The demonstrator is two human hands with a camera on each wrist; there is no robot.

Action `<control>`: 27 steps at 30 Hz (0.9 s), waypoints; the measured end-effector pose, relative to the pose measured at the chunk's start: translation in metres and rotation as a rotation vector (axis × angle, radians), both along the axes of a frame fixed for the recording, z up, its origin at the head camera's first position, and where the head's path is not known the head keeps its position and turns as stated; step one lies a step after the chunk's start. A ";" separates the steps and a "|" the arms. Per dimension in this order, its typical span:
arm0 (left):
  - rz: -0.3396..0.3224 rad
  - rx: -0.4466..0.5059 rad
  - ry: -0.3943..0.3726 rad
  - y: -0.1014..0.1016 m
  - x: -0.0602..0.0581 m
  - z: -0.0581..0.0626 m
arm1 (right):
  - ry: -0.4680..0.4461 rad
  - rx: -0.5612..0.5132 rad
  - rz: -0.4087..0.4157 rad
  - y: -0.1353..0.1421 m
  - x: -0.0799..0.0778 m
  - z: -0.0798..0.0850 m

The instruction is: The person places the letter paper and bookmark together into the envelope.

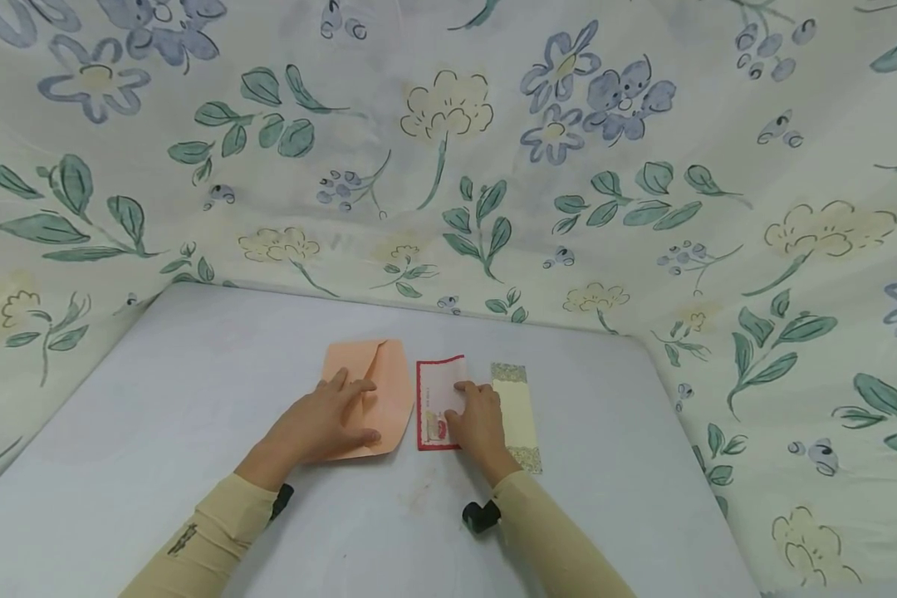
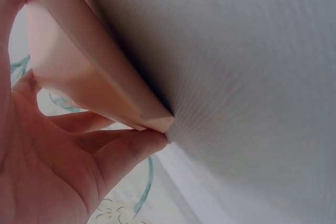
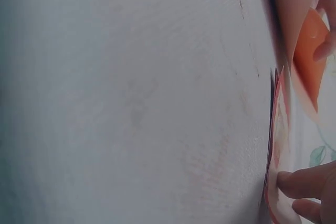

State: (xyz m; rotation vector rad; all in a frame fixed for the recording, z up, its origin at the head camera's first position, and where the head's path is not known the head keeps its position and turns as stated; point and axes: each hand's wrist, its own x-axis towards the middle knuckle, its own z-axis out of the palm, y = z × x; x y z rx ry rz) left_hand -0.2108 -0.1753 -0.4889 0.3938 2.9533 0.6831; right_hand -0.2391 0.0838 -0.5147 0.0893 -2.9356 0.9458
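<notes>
A peach paper envelope [image 1: 394, 390] lies on the white table, its flap slightly raised. My left hand [image 1: 327, 419] spreads over its left part, thumb and fingers apart. In the left wrist view, one fingertip of the left hand [image 2: 58, 161] touches the envelope's corner [image 2: 157, 121] close to the table. To the right lies a red-bordered card [image 1: 432, 390], its right side covered by my right hand [image 1: 481, 419]. Thumb and fingertips rest on the card's face. In the right wrist view the card [image 3: 281, 129] shows separated layers at its edge.
Just right of my right hand lies a cream strip [image 1: 518, 415] with glittery bands at both ends. The white tabletop [image 1: 389, 531] has faint reddish marks near the card. Flower-patterned cloth [image 1: 448, 166] rises behind the table and along its sides.
</notes>
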 end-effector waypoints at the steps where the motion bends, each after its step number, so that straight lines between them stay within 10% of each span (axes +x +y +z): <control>1: 0.001 0.001 -0.003 0.000 0.000 0.000 | -0.005 -0.002 0.004 0.000 0.000 0.000; 27: 0.002 -0.013 -0.016 0.001 0.000 0.002 | 0.037 -0.079 0.009 0.007 -0.003 -0.007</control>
